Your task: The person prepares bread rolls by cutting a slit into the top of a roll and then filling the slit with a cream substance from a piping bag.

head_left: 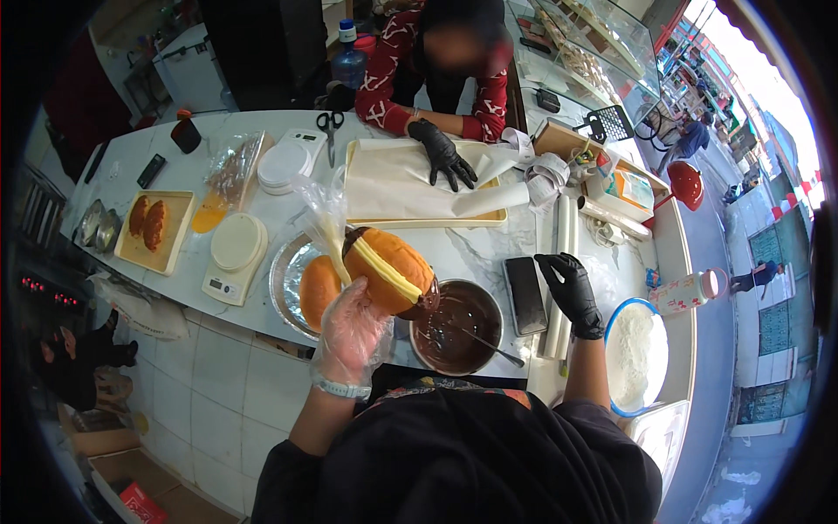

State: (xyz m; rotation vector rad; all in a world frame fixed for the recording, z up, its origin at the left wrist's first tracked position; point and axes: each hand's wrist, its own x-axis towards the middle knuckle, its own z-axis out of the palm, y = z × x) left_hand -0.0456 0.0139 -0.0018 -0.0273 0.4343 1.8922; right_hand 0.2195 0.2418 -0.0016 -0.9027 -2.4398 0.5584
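Note:
My left hand [353, 336], in a clear plastic glove, grips an orange-brown bun [393, 266] with a yellow piped stripe and chocolate at its ends, tilted above a steel bowl of chocolate [454, 345] with a spoon in it. A plastic piping bag [325, 214] with yellow filling stands just behind the bun; I cannot tell if I hold it too. Another bun [316, 295] lies in a foil-lined round pan [284, 262]. My right hand [569, 293], black-gloved, hovers with bent, parted fingers beside a dark phone [525, 297], apparently holding nothing.
A co-worker's black-gloved hand [441, 155] rests on a papered tray [375, 175]. Scales [236, 258], scissors [330, 131] and a tray of browned breads [179, 253] stand leftward. Paper rolls [567, 244], a flour bowl [637, 354] and a pink bottle [683, 293] line the right side.

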